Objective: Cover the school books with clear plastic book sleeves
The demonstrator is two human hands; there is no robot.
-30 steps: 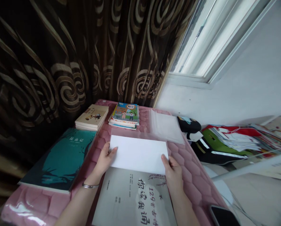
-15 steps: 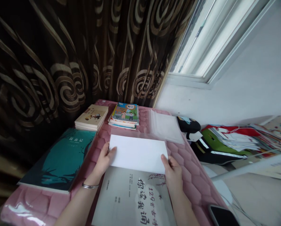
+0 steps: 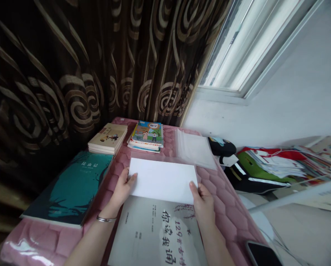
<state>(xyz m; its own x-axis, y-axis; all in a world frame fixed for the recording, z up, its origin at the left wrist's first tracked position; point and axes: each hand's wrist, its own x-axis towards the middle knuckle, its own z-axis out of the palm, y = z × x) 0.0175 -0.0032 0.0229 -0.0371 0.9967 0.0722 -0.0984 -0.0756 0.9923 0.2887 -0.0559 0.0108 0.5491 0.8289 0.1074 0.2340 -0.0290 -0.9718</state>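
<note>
Both my hands grip a blank white sheet (image 3: 162, 181) by its two sides. My left hand (image 3: 125, 184), a silver bangle at its wrist, pinches the left edge, thumb on top. At the right edge my right hand (image 3: 202, 197) is closed the same way, its thumb on the surface. A rim of clear plastic shows along the sheet's far edge. Directly below the sheet lies a grey book (image 3: 143, 232) with large Chinese writing, turned sideways to me; its near end runs out of view. Whether sheet and book are joined, I cannot tell.
On the pink quilted tabletop (image 3: 218, 199) are a teal book (image 3: 73, 188), a stack of cream books (image 3: 107, 138), a stack of colourful textbooks (image 3: 147, 135) and clear plastic covers (image 3: 195, 147). A phone (image 3: 262, 253) lies near right; bags and papers (image 3: 276, 164) stand beyond the table.
</note>
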